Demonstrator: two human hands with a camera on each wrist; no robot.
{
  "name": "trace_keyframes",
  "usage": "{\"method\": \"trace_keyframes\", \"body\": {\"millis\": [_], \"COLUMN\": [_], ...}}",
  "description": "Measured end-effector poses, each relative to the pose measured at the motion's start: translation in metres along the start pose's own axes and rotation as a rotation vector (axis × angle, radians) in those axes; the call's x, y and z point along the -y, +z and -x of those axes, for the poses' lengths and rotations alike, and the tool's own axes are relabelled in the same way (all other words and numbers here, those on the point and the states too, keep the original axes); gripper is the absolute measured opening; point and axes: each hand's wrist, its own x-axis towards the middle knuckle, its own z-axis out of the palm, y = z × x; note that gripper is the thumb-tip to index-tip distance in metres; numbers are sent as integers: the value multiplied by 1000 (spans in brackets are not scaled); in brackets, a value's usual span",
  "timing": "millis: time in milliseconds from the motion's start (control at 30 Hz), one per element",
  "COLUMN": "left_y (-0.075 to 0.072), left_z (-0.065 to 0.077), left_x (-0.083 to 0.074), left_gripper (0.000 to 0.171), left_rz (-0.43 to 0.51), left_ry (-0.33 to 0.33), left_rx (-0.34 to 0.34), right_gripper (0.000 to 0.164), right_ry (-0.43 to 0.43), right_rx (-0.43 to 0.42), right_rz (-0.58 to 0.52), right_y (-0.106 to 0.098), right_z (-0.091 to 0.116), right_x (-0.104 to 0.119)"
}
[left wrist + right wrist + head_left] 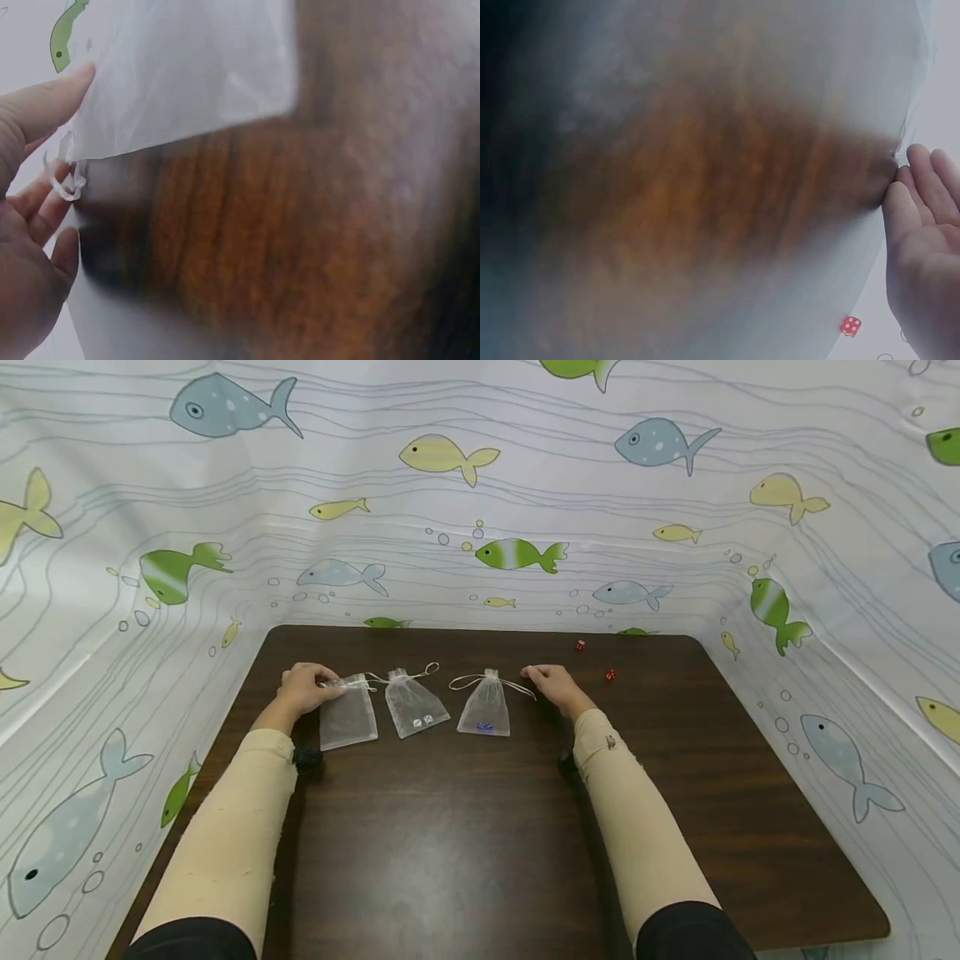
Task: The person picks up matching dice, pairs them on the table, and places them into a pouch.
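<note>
My left hand (302, 688) holds a sheer white drawstring pouch (348, 718) near its top edge, at the far left of the row. In the left wrist view the thumb lies over the mesh, and the looped cord hangs beside the fingers. No dice show inside this pouch. A middle pouch (411, 697), its neck gathered, contains white dice (423, 721). The right pouch (486, 706), gathered too, contains blue dice (485, 727). My right hand (557, 687) rests beside the end of that pouch's cord, its fingers fairly straight in the right wrist view, with nothing visible in them.
Two red dice, a farther one (580, 645) and a nearer one (611, 675), lie on the dark wooden table (435, 843) beyond and right of my right hand. A fish-patterned sheet (525, 485) surrounds the table's back and sides.
</note>
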Motion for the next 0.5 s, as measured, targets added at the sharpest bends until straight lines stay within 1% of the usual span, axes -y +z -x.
{"method": "trace_keyframes", "body": {"millis": [133,233,333,500], "left_y": [-1,-1,-2,-5], "left_z": [0,0,1,5], "left_x": [2,5,8,9], "left_gripper": [32,27,26,25], "left_rz": [28,42,47,29], "left_ry": [33,63,84,111], "left_rx": [-52,-78,-83,-82], "right_gripper": [43,43,44,43], "right_ry": [-14,-18,-18,-21], "right_rx": [-3,-1,4,20], "right_rz": [6,8,5,-18], "right_y": [-1,-2,-3,-2], "right_z": [0,0,-1,-1], "right_x": [1,0,-1,-5]}}
